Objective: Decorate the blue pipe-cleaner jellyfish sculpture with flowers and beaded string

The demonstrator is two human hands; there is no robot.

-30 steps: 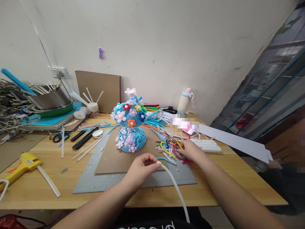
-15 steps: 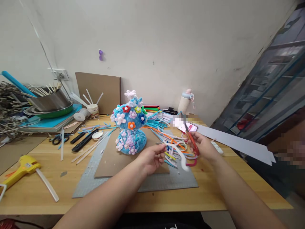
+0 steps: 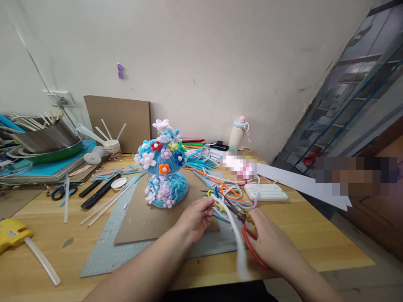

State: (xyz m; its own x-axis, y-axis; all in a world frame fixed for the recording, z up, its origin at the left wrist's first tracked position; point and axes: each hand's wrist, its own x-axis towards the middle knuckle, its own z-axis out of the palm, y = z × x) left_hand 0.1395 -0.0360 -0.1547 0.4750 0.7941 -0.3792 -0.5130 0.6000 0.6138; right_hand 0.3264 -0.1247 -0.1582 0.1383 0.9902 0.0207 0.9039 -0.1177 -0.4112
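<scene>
My left hand (image 3: 195, 217) pinches the upper end of a long white pipe cleaner (image 3: 234, 235), which hangs down toward me and looks blurred. My right hand (image 3: 267, 239) grips red-handled scissors (image 3: 247, 235), their blades pointing at the pipe cleaner close to my left fingers. Just beyond both hands lies a heap of coloured pipe cleaners (image 3: 220, 186). A blue pipe-cleaner figure (image 3: 162, 170) covered in small flowers stands on a brown cardboard sheet (image 3: 147, 220) left of my hands.
A grey cutting mat (image 3: 107, 247) lies under the cardboard. A yellow glue gun (image 3: 12, 234) rests at the left edge, with black scissors (image 3: 61, 191), black cutters and glue sticks behind it. A white box (image 3: 266, 191) and a bottle (image 3: 236, 132) sit to the right.
My right hand picked the red scissors out of the pile and brought them toward me under the white pipe cleaner. My left hand moved right and forward, keeping its pinch. The view shifted slightly right.
</scene>
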